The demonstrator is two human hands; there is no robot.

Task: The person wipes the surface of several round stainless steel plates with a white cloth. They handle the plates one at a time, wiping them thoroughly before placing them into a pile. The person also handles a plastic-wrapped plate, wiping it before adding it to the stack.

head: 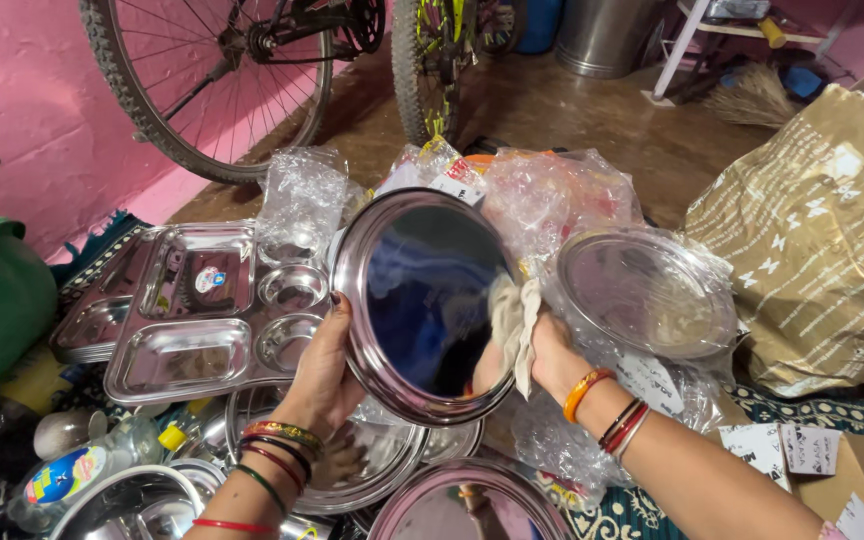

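Between two hands, one steel plate (pixel 422 300), one cloth (pixel 517 320)

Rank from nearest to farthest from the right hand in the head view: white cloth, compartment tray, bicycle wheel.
1. White cloth: held in the right hand, against the round plate.
2. Compartment tray: left, past the plate.
3. Bicycle wheel: far, upper left.
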